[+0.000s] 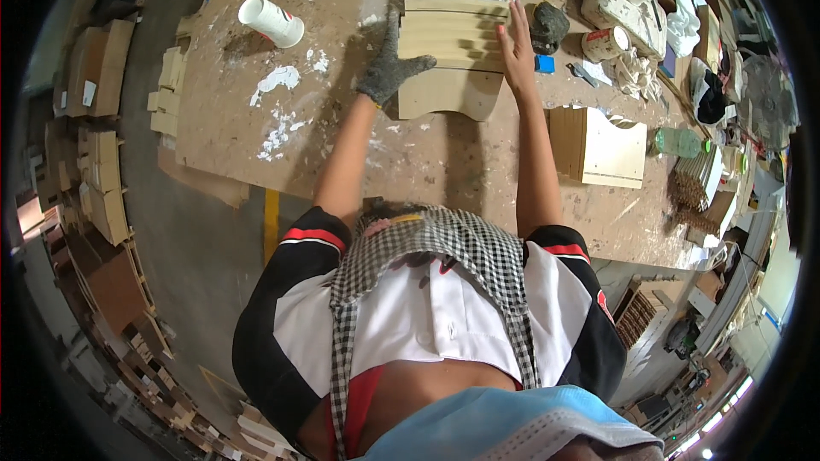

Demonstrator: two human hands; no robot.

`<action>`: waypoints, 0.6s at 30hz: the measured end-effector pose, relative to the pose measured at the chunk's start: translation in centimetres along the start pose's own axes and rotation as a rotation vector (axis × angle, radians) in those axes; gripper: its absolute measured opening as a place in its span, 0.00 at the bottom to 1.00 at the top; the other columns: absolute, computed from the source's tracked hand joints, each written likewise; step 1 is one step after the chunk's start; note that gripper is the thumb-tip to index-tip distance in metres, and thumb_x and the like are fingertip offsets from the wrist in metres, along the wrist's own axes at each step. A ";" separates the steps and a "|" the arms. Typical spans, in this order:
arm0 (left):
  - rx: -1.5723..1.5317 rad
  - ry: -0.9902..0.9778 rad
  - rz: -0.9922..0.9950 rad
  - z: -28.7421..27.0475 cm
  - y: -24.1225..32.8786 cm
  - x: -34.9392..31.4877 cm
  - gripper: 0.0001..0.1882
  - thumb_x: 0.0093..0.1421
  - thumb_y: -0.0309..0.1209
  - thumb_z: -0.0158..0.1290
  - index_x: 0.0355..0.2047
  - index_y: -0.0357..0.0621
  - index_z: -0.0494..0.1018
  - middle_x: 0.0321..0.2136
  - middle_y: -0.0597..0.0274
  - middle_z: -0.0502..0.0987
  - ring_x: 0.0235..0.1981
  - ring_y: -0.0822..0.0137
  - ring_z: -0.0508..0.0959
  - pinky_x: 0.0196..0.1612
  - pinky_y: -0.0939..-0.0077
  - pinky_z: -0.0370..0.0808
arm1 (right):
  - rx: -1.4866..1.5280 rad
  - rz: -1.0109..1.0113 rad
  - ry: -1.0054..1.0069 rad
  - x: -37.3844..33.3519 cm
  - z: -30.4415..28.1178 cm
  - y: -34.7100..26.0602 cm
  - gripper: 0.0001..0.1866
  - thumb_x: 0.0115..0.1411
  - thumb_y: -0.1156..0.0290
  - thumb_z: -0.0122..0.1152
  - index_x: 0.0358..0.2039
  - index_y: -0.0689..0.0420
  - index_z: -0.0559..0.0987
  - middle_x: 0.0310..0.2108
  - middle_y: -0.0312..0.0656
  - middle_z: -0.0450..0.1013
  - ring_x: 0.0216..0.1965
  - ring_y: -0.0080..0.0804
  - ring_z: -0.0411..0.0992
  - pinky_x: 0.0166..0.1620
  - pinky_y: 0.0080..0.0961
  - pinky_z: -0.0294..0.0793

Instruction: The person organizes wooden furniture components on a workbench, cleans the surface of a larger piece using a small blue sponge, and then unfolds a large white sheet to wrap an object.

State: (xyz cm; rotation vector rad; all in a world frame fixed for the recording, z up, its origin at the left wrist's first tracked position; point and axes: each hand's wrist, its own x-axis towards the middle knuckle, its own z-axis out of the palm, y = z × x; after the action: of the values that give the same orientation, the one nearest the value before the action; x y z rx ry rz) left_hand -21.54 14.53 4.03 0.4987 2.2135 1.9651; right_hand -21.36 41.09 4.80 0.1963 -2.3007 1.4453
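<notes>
A stack of pale wooden boards [453, 43] with a curved near edge lies on the worktable in front of me. Flat along its left side rests my left hand [391, 67], in a dark grey glove, fingers stretched out and thumb reaching over the top board. My right hand [516, 49] is bare and lies against the right side, its fingers straight and pointing away from me. The stack sits between both palms, and neither hand's fingers wrap round it. Shadows of the right fingers fall across the boards.
Left on the paint-spattered worktable [231, 102] lies a white paper cup [272, 22]. Another board stack [598, 147] stands to the right, near a green plastic bottle [677, 142]. Beyond my right hand are a dark lump [549, 26], a blue block [544, 64] and a cutter [582, 75].
</notes>
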 end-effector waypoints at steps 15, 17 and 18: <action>0.283 -0.065 0.071 -1.3 0.5 0.9 0.59 0.54 0.59 0.60 0.71 0.42 0.39 0.71 0.45 0.43 0.72 0.53 0.46 0.71 0.60 0.47 | 0.164 0.210 0.124 -1.5 -1.0 1.1 0.31 0.72 0.48 0.37 0.66 0.54 0.64 0.68 0.45 0.57 0.71 0.40 0.51 0.71 0.39 0.45; 0.047 -0.018 0.019 -0.4 -1.4 -1.5 0.63 0.51 0.54 0.65 0.71 0.39 0.36 0.71 0.46 0.44 0.71 0.54 0.48 0.71 0.61 0.49 | 0.458 0.402 0.217 -3.7 -1.4 2.3 0.34 0.71 0.44 0.35 0.67 0.57 0.61 0.69 0.45 0.54 0.71 0.40 0.49 0.71 0.37 0.43; 0.106 -0.009 0.044 0.1 -2.9 -2.5 0.61 0.50 0.49 0.68 0.71 0.38 0.39 0.69 0.47 0.49 0.69 0.55 0.52 0.69 0.62 0.53 | 0.548 0.493 0.202 -4.7 -1.1 3.0 0.36 0.71 0.43 0.34 0.68 0.58 0.59 0.70 0.45 0.53 0.71 0.40 0.48 0.71 0.36 0.43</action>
State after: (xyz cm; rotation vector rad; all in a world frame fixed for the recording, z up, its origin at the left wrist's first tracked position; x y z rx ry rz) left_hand -19.61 13.57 0.85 0.5734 2.3297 1.8688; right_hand -17.78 42.97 0.80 -0.3749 -1.8141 2.2065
